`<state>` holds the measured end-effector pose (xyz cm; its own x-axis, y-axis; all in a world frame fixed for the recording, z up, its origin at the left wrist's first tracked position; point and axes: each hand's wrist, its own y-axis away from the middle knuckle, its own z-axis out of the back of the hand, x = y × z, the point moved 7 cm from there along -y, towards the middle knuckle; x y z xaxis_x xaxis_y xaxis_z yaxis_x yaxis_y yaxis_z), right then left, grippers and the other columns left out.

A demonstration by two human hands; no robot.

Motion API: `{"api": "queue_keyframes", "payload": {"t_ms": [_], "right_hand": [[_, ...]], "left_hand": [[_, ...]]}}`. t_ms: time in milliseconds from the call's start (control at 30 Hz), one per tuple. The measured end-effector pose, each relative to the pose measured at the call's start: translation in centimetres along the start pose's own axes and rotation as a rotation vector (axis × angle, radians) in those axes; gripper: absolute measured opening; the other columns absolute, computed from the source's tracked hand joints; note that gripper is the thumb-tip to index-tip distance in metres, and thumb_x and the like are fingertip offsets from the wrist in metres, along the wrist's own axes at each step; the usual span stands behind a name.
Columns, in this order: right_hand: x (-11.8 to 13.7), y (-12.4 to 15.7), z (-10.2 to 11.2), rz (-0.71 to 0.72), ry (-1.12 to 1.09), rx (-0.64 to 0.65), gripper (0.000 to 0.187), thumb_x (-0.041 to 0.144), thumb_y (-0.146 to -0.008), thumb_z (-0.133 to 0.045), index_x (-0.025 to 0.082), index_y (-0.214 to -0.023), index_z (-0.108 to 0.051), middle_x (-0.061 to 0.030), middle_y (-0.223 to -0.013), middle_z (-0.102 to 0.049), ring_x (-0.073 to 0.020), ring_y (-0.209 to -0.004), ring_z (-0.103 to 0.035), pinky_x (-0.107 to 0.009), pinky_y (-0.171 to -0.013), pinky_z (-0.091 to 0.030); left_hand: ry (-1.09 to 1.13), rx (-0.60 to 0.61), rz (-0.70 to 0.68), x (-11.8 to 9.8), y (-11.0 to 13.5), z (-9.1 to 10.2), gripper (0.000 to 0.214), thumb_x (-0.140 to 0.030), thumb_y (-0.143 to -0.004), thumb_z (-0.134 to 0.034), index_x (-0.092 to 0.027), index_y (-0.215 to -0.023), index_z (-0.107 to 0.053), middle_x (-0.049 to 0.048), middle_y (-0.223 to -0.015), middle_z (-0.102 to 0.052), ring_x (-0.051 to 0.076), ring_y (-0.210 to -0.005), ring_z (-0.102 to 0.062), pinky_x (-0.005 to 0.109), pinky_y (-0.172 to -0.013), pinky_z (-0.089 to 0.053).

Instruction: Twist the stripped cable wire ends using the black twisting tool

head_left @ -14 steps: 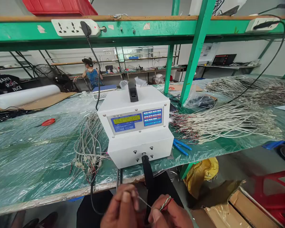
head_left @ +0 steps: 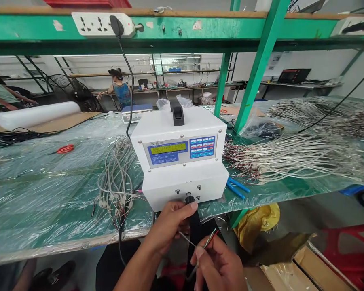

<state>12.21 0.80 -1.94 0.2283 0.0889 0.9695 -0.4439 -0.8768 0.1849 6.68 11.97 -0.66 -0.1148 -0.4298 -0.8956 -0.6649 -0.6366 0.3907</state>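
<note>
A white bench-top wire-twisting machine (head_left: 182,161) stands directly ahead, with a lit display and a blue keypad. My left hand (head_left: 170,226) is up at its front, wrapped around the top of a black tube (head_left: 194,230) coming out of a round fitting. My right hand (head_left: 218,266) pinches a twisted wire (head_left: 208,241) below the machine, near the bench edge. That wire has white and red strands and a thin bare end (head_left: 185,238) pointing left. The wire's far end is hidden by my fingers.
A pile of grey wires (head_left: 117,182) lies left of the machine, with bundled white wires (head_left: 297,155) to its right. Blue-handled pliers (head_left: 236,188) and red-handled scissors (head_left: 65,149) rest on the plastic-covered bench (head_left: 48,194). Co-workers sit farther back.
My left hand has let go of the wire and moved up onto the black tube at the machine's front. My right hand still has the twisted wire.
</note>
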Motion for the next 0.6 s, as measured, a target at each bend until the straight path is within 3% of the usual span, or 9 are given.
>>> {"api": "queue_keyframes", "payload": {"t_ms": [167,400,600], "right_hand": [[-0.3,-0.1,-0.1,0.021,0.018,-0.025,0.03,0.042,-0.08,-0.061,0.016,-0.067,-0.053,0.0062,-0.045,-0.049,-0.0063,-0.032,-0.045,-0.015,-0.038,-0.034],[0.1,-0.1,0.8,0.079,0.026,-0.132,0.035,0.048,-0.084,-0.06,0.017,-0.07,-0.054,0.0043,-0.052,-0.052,-0.0076,-0.034,-0.048,-0.017,-0.038,-0.036],[-0.6,0.1,1.0,0.112,0.112,-0.16,0.041,0.056,-0.089,-0.053,0.018,-0.072,-0.055,0.0042,-0.044,-0.05,-0.0112,-0.036,-0.052,-0.018,-0.04,-0.04]], "left_hand": [[0.024,0.025,-0.02,0.0,0.0,-0.2,0.05,-0.049,-0.078,-0.066,-0.021,-0.056,-0.031,-0.0101,-0.048,-0.022,0.005,-0.042,-0.016,0.022,-0.041,-0.01],[-0.03,-0.03,-0.022,-0.6,0.3,-0.3,0.045,-0.05,-0.076,-0.067,-0.018,-0.055,-0.043,-0.0051,-0.046,-0.04,0.004,-0.038,-0.026,0.02,-0.039,-0.012],[-0.087,-0.067,-0.069,-1.3,0.5,-0.4,0.046,-0.05,-0.075,-0.069,-0.018,-0.052,-0.048,-0.0067,-0.044,-0.035,0.005,-0.038,-0.025,0.02,-0.039,-0.017]]}}
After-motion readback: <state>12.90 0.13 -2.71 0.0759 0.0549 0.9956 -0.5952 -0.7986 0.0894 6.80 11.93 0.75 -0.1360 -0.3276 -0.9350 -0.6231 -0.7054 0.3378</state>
